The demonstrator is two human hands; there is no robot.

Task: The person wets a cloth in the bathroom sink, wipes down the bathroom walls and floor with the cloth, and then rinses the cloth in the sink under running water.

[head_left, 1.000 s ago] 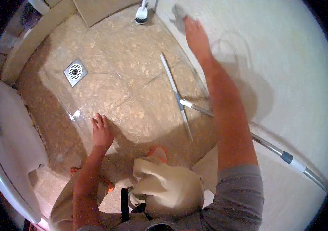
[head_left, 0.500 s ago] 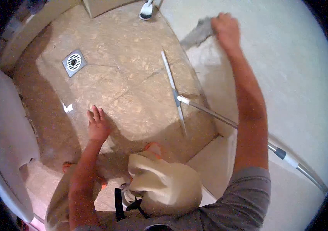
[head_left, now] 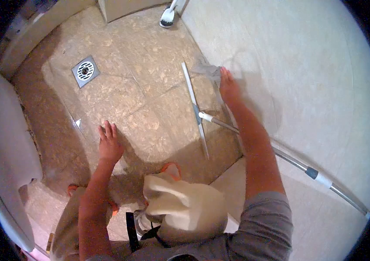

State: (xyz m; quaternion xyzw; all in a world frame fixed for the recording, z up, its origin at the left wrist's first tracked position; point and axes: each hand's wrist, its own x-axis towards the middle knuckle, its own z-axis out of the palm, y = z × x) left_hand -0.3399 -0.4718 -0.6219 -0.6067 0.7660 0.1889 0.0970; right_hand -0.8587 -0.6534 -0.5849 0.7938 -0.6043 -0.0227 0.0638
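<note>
My right hand grips a grey cloth low on the pale wall, near where it meets the floor. The cloth hangs out past my fingertips and looks smeared by motion. My left hand is over the brown floor with its fingers spread and nothing in them. A long-handled floor squeegee lies between my hands, its thin blade on the floor. Its metal handle passes behind my right forearm and slants along the wall.
A square floor drain is set in the floor at upper left. A white brush with dark bristles stands in the far corner. A pale rounded fixture lines the left side. My feet in orange footwear are below.
My right hand has come down and left along the wall with the cloth, towards the floor edge. My left hand has stayed nearly in place. The view has shifted slightly.
</note>
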